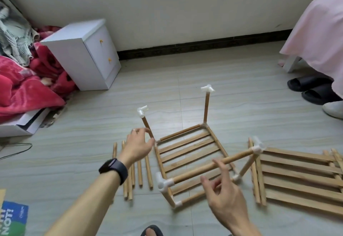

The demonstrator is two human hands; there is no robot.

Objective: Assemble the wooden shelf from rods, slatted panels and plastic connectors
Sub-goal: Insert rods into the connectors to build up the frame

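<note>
Partial shelf frame (185, 152) sits on the tile floor, with a flat slatted panel as its base. Risk: the rear-left upright rod (147, 127) leans and looks press-fit only, so a sideways nudge could pop it from its smooth white plastic socket. Left hand (138, 146) is loosely curved just beside it, holding nothing. Right hand (222, 196) is spread, one fingertip at the round front top rod (213, 165).

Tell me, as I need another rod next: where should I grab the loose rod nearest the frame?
Grip the rod at its middle, coming from above: it lies flat on the floor, with a gap on each side.
</note>
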